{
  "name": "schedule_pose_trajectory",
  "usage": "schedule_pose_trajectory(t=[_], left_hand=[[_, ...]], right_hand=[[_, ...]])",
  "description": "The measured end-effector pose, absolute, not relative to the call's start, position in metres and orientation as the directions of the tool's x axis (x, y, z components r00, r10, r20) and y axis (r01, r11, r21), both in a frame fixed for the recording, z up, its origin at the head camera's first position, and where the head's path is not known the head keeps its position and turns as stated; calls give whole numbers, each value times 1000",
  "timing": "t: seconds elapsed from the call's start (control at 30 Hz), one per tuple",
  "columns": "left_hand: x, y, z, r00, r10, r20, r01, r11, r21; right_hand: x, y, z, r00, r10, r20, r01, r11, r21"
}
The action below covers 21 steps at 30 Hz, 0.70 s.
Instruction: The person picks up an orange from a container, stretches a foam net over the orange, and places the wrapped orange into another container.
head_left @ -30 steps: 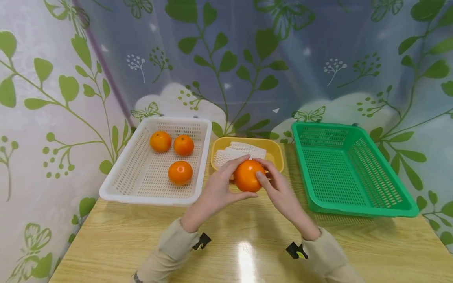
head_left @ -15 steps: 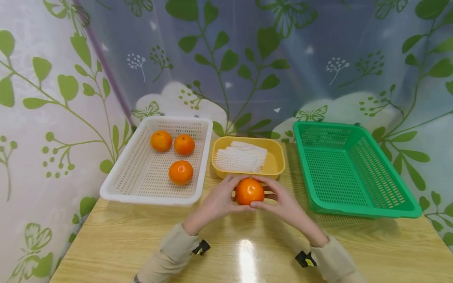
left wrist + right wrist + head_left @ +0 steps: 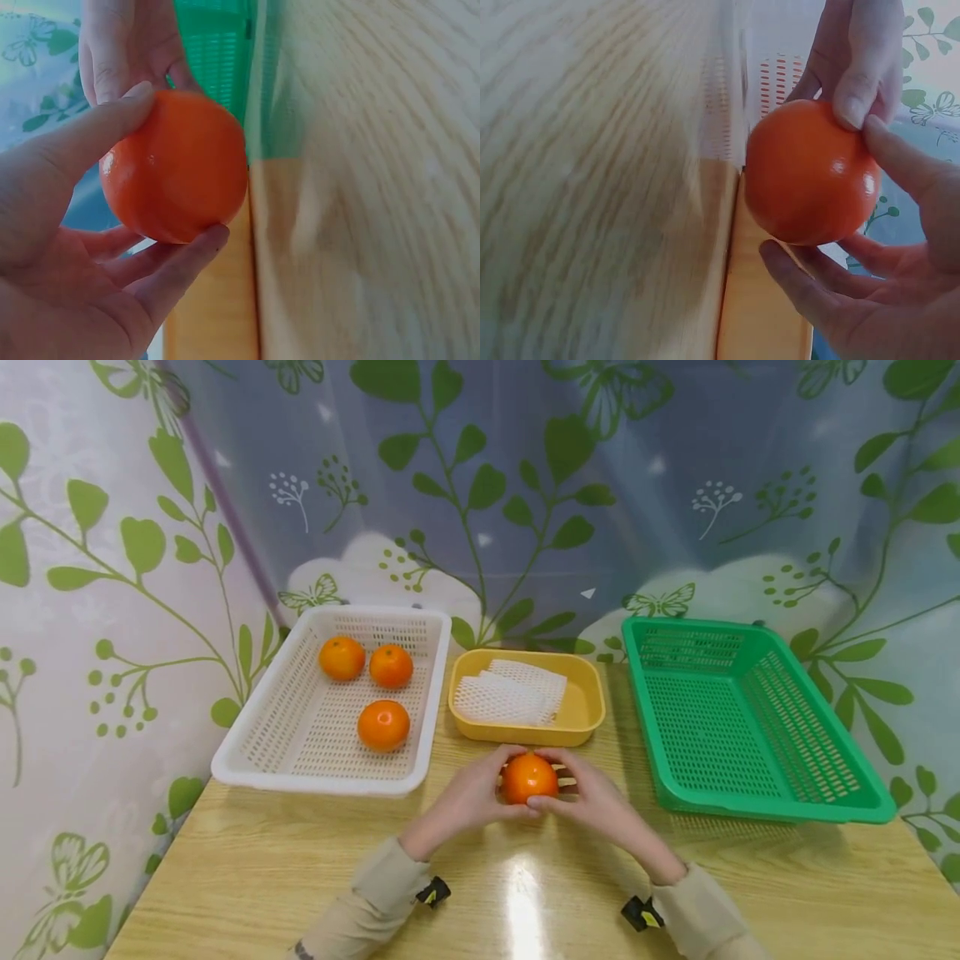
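Observation:
In front of the yellow tray, a glossy orange [image 3: 529,777] is held between both hands low over the table. My left hand [image 3: 474,792] grips it from the left side, thumb on the near face and fingers curved round the far side. From the right, my right hand [image 3: 592,795] holds the same fruit, its thumb [image 3: 900,154] meeting the left thumb. Fingers of both hands [image 3: 176,274] curve along the orange's other side. Whether the fruit touches the table cannot be told. Two white foam net sleeves [image 3: 513,693] lie in the yellow tray [image 3: 581,706].
A white basket [image 3: 258,752] with three oranges [image 3: 383,725] stands at the left. On the right is a green basket [image 3: 750,806] with nothing visible inside. A patterned curtain [image 3: 480,510] hangs behind the wooden table [image 3: 300,852].
Both hands have brought the orange from in front of the yellow tray's edge down and nearer to the person, uncovering the tray and net sleeves. Over the last half second it has lowered slightly.

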State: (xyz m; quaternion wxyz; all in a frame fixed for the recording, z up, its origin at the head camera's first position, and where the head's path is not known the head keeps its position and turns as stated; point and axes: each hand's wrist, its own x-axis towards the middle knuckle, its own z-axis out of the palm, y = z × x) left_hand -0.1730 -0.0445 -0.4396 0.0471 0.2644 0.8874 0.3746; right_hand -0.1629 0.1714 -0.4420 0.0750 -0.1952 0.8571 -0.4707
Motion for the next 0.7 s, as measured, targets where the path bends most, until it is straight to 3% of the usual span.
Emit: schedule_pose_trajectory(t=[0.53,0.7], left_hand=[[-173,-47,-445,-814,580,31,437,578,689],[-174,-49,-444,-808,589,6,439,597,672]], right_hand=[[-164,177,-437,-883,-466,49,-333,551,-765],[-177,174,-413,-895,-391,213,-418,574,-704]])
